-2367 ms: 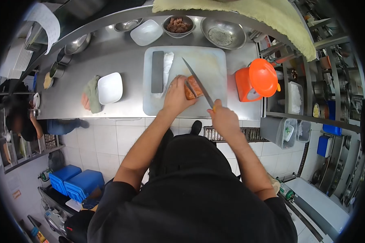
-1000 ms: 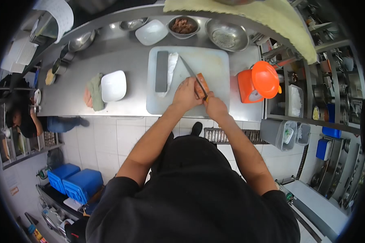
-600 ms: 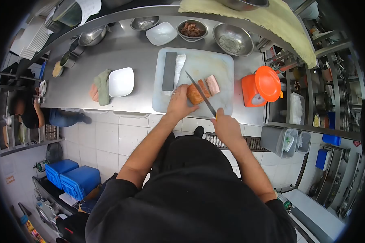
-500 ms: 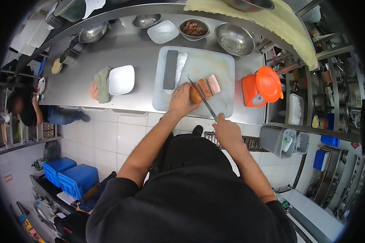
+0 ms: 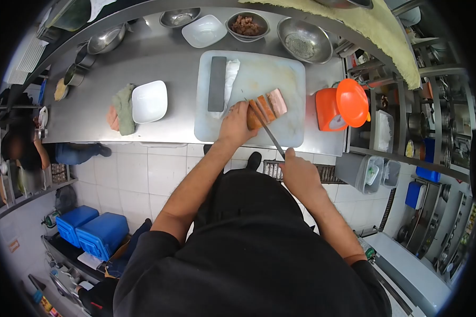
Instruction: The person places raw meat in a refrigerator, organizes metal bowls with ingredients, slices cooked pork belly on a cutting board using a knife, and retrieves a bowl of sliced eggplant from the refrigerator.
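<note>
On a translucent white cutting board (image 5: 294, 76) lies a piece of pork belly (image 5: 253, 121) with an orange-brown surface. My left hand (image 5: 235, 127) is closed around its left end. In my right hand (image 5: 301, 171) is the handle of a long knife (image 5: 273, 138), whose narrow blade slants across the meat, just right of my left fingers. How deep the blade sits I cannot tell. Right of it are cut slices (image 5: 266, 108), and a paler pink-and-white piece (image 5: 277, 101) lies at the far end. A dark grey flat bar (image 5: 217, 84) rests on white paper or cloth (image 5: 231, 79).
An orange scale (image 5: 330, 111) stands right of the board. Left are a white square bowl (image 5: 149, 103) and a green cloth (image 5: 124, 110). Behind are a bowl of meat pieces (image 5: 247, 25), a steel bowl (image 5: 304, 41) and a white dish (image 5: 204, 31). Another person (image 5: 24, 145) works far left.
The knife blade has come down and back toward me across the pork belly. My left hand keeps its hold. The whole view has shifted slightly.
</note>
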Demonstrator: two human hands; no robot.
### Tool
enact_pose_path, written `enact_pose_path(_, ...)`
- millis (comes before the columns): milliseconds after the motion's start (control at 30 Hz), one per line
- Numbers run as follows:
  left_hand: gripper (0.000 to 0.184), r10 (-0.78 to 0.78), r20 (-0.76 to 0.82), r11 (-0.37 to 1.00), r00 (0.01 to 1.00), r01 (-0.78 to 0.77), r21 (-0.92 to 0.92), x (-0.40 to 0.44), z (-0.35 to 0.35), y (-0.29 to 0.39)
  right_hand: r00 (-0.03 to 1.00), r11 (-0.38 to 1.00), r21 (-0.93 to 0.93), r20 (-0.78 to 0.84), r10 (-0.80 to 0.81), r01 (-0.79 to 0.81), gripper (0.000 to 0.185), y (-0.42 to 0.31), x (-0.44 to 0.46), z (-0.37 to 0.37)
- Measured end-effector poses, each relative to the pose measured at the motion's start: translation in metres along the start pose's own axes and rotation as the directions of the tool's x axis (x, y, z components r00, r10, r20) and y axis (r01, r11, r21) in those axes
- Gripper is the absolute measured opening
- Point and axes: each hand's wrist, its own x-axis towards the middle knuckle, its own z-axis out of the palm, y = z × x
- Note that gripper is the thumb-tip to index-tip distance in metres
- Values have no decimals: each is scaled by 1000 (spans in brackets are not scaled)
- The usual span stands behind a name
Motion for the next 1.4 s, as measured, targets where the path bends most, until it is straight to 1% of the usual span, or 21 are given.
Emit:
enact_pose_path(67, 83, -1, 13, 1000, 1000, 1, 5, 0, 0, 0, 1000, 999, 48, -21, 3, -2, 33, 0, 14, 5)
enact_pose_path(167, 83, 5, 23, 1000, 1000, -6, 19, 1, 0, 0, 1000, 997, 79, 17, -14, 12, 31, -2, 45, 15)
enact_pose_path(267, 83, -14, 54, 1000, 998, 13, 8, 2, -3, 4, 998, 988, 142, 20, 65, -67, 32, 1, 77, 49)
enact_pose_path(333, 83, -24, 65, 1000, 998, 23, 14, 3, -1, 5, 998, 982, 180, -15, 62, -58, 33, 4, 94, 64)
enact_pose_path(367, 83, -10, 51, 1000, 999, 10, 8, 1, -2, 6, 998, 977, 205, -35, 60, -52, 33, 5, 100, 72)
enact_pose_path(433, 83, 43, 28, 999, 999, -43, -3, -1, 2, 8, 994, 970, 241, -107, -5, 31, 34, 16, 109, 87)
enact_pose_path(467, 83, 27, 39, 1000, 999, -27, -4, -4, 4, 11, 988, 965, 253, -150, -28, 66, 35, 26, 109, 92)
enact_pose_path(533, 83, -9, 38, 1000, 999, 9, 2, -6, 3, 12, 984, 964, 245, -167, -64, 105, 35, 32, 99, 74)
enact_pose_path(567, 83, 13, 9, 1000, 1000, -13, 17, -5, 3, 10, 981, 961, 243, -169, -90, 130, 35, 30, 91, 64)
enact_pose_path(633, 83, 45, -46, 998, 998, -43, 42, -5, 4, 7, 990, 964, 261, -138, -14, 50, 34, 31, 62, 33)
enact_pose_path(667, 96, 48, -31, 997, 998, -46, 67, -3, 3, 9, 993, 964, 267, -117, 26, 6, 34, 36, 51, 25)
enact_pose_path(767, 112, 97, 44, 983, 994, -102, 150, 4, -9, 23, 942, 969, 198, -271, 198, -147, 31, 84, 58, 46)
enact_pose_path(867, 121, 78, 180, 959, 981, -123, 255, 13, -11, 26, 872, 972, 140, -430, 233, -191, 40, 123, 97, 81)
enact_pose_path(967, 121, 60, 182, 965, 982, -104, 240, 18, -9, 29, 766, 996, -61, -643, 16, -72, 39, 122, 107, 80)
enact_pose_path(1067, 122, 50, 184, 972, 982, -90, 218, 21, -10, 34, 670, 994, 23, -741, -54, 106, 31, 100, 125, 62)
enact_pose_path(1100, 122, 44, 196, 972, 980, -87, 216, 20, -10, 35, 691, 990, 50, -721, -53, 129, 31, 93, 139, 60)
enact_pose_path(1167, 122, 100, 189, 961, 977, -144, 235, 18, -3, 29, 727, 979, 99, -684, -64, 180, 33, 77, 173, 58)
enact_pose_path(1200, 122, 129, 180, 954, 975, -172, 248, 20, -3, 26, 742, 981, 131, -670, -18, 142, 35, 69, 181, 56)
enact_pose_path(1267, 121, 119, 188, 946, 975, -168, 275, 25, -5, 29, 764, 979, 195, -639, 85, 54, 38, 51, 196, 48)
enact_pose_path(1367, 118, 92, 213, 939, 973, -156, 306, 26, -11, 33, 873, 950, 310, -456, 171, -25, 41, 49, 195, 33)
enact_pose_path(1400, 117, 105, 210, 941, 972, -166, 295, 26, -11, 31, 901, 946, 325, -412, 134, 8, 42, 49, 196, 31)
